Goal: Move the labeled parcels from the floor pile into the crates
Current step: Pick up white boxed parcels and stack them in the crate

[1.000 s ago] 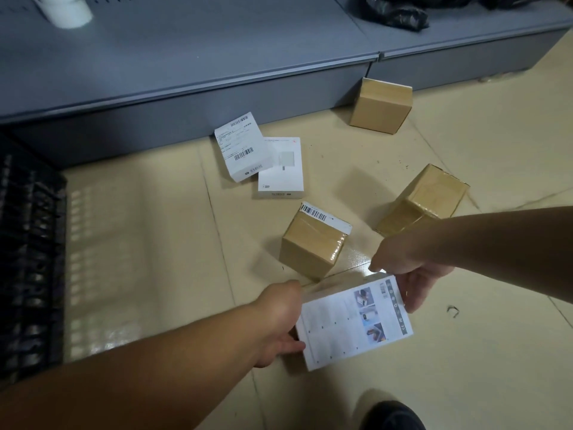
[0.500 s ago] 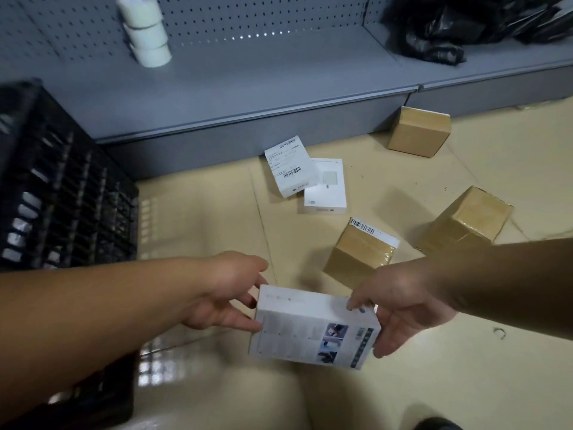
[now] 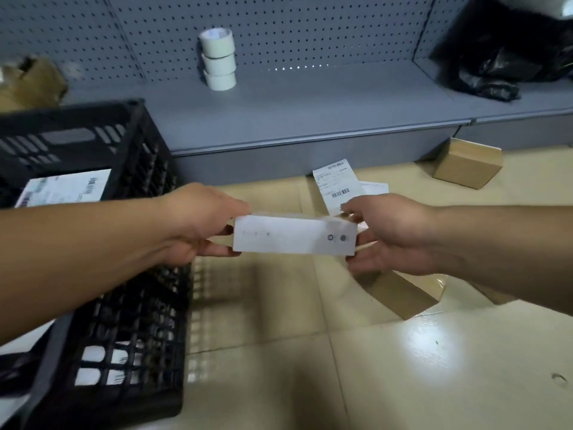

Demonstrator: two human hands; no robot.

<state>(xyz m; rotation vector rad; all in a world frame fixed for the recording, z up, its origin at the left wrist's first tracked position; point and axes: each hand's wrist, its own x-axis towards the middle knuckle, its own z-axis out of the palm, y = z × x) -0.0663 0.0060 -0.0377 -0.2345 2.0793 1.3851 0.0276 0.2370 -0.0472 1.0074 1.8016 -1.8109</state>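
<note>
White box: we hold it off the floor by its two ends, left hand clamped on the left end, right hand clamped on the right end, narrow side facing us, just right of the black crate
Black crate: on the floor at left, a labeled parcel lying inside
Floor: white labeled parcel and brown box near the shelf base; another brown box under our right forearm
Grey shelf: three tape rolls stacked, black bags at right
</note>
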